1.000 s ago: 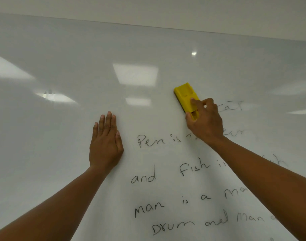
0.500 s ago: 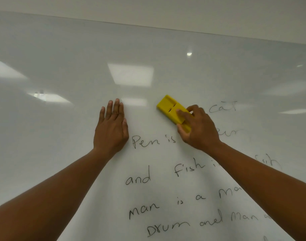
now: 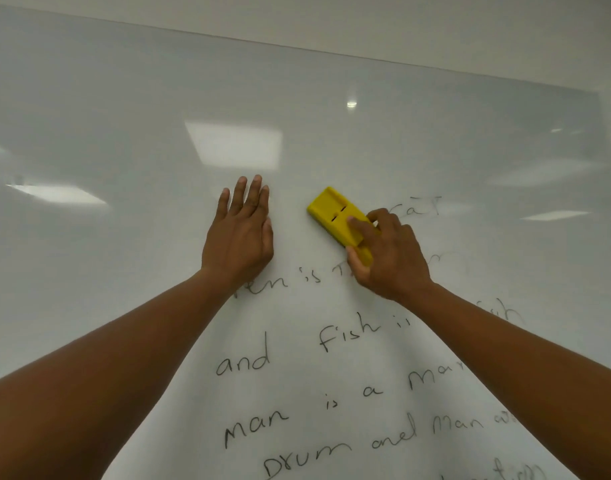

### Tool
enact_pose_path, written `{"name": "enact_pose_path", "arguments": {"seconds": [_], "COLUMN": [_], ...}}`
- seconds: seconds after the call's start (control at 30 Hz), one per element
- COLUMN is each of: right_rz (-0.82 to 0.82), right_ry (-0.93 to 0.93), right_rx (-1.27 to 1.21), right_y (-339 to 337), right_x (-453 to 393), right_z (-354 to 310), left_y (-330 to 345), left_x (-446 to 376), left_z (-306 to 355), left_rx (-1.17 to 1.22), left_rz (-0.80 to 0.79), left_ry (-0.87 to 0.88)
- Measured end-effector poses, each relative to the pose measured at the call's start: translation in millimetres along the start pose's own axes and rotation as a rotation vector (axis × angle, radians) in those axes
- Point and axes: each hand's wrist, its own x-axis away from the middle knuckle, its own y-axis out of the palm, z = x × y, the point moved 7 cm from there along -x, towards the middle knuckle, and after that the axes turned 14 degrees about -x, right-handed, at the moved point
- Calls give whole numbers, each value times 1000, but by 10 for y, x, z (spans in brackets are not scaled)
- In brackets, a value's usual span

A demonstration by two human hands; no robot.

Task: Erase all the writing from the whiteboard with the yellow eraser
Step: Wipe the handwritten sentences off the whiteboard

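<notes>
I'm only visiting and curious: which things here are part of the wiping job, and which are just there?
Part of the job:
yellow eraser, gripped by the right hand
whiteboard
handwritten words not yet wiped
left hand, flat on the board

Just there:
wall above the board
ceiling light reflections on its surface

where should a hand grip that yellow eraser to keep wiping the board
Grip the yellow eraser at its lower right end, coming from below right, as the right hand does: fingers across the back, thumb on the lower long edge. It lies flat on the whiteboard, tilted up-left, so this probably leaves the upper end free to sweep. The left hand rests flat beside it.
</notes>
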Motion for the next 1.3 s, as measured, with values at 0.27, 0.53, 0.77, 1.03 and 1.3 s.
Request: {"name": "enact_pose_path", "arguments": {"seconds": [0.27, 0.53, 0.77, 1.03, 1.3], "right_rz": [80, -33, 219, -64, 197], "right_ry": [276, -25, 575, -121, 569], "right_rx": [-11, 57, -7, 108, 44], "right_y": [-158, -120, -260, -37, -312], "right_x": [-20, 153, 147, 150, 211], "right_z": [390, 354, 892, 248, 1034], "left_y": [24, 37, 43, 58, 62], "left_x": [-321, -313, -312, -301, -293], "left_z": [311, 393, 402, 397, 408], "left_rx": [50, 73, 69, 58, 60], "left_rz": [28, 87, 92, 102, 91], "left_ry": [-40, -75, -86, -93, -103]}}
